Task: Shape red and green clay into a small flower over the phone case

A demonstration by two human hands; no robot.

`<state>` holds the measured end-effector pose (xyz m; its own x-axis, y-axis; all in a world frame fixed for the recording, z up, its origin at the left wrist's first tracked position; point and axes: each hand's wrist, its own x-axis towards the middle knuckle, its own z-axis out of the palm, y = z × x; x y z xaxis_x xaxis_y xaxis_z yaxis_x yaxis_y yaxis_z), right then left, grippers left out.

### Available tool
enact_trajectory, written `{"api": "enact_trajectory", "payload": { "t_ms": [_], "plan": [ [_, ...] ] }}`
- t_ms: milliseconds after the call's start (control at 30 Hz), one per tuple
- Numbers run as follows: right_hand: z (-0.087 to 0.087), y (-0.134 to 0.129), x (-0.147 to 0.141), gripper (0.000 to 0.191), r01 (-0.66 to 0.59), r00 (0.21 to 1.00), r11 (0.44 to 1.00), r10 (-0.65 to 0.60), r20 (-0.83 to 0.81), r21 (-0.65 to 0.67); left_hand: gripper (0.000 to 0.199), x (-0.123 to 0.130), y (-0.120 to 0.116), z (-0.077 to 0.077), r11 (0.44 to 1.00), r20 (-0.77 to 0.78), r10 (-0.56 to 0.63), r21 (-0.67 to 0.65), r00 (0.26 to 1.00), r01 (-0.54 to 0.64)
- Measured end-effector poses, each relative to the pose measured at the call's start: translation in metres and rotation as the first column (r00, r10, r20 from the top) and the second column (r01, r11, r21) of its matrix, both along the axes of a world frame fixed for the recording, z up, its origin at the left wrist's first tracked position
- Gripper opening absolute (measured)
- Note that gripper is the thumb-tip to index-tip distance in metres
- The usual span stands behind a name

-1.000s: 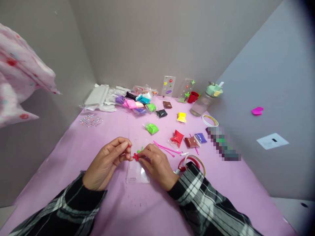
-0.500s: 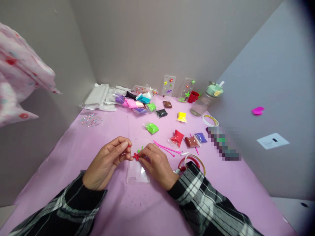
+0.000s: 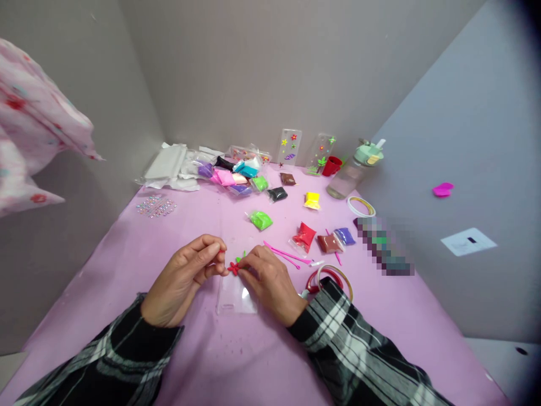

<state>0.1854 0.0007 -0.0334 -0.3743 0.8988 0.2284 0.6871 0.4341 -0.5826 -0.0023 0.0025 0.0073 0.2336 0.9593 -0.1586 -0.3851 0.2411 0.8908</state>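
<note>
Both hands meet low over the pink surface [image 3: 127, 254], the left hand [image 3: 183, 282] and right hand [image 3: 270, 282] each closing fingertips in a pinching grip on a small red clay flower [image 3: 233, 268]. The flower is tiny and star-shaped, held just above a clear phone case [image 3: 234, 299] lying flat between the wrists.

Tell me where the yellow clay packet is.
In the head view, the yellow packet lies on the pink table, far right of centre, between the black packet and the water bottle.
</note>
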Motion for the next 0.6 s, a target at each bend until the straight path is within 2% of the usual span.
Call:
{"api": "enact_trajectory", "payload": {
  "t_ms": [600],
  "plan": [
    [-0.0009, -0.0027, 0.0017, 0.013, -0.006, 1.0, 1.0, 0.007, -0.029, 0.018, 0.02, -0.0017, 0.0005, -0.0001, 1.0, 0.016, -0.01, 0.005, 1.0, 0.01]
  ]
}}
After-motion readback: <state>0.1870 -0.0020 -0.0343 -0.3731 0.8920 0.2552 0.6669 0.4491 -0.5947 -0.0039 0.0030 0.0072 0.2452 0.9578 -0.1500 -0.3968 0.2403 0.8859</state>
